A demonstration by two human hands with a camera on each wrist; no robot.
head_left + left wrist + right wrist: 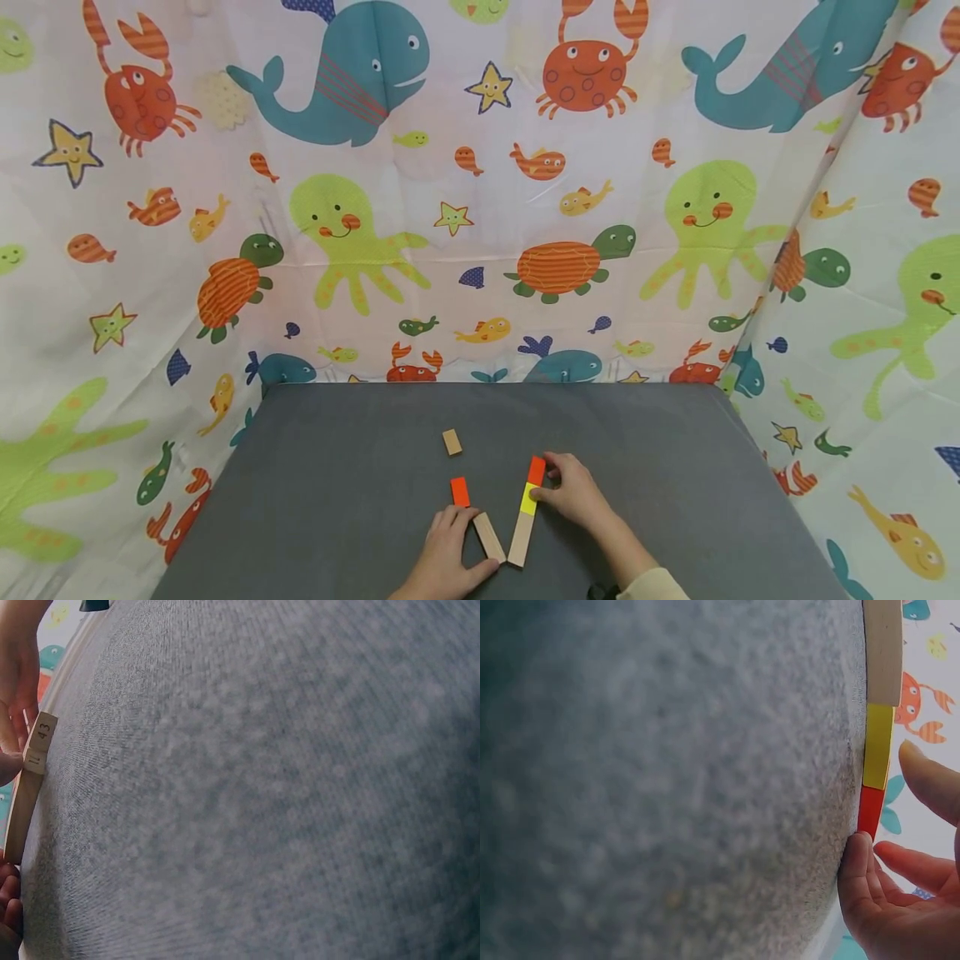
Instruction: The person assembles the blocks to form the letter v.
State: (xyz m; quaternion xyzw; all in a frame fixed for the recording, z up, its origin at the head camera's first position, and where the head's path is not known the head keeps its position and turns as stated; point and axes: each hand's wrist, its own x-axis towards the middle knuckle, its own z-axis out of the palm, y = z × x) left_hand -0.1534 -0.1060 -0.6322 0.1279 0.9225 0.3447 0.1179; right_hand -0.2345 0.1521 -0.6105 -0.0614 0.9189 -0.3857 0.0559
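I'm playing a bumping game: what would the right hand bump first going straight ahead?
Probably the red block next to the yellow block; it looks so close, it may be touched already.

Two red blocks [460, 492] [536, 470], one yellow block [528, 498], three plain blocks [452, 442] [490, 537] [521, 540], two hands [444, 554] [577, 493]

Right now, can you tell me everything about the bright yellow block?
The small, bright yellow rectangular block looks smooth, perhaps painted wood. It lies on the grey, cloth-like surface, in the middle of a straight row: its far end meets a red rectangular block, its near end a longer, plain wood-coloured block. The thumb of the right hand overlaps its edge in the head view, but the right wrist view shows a gap between them.
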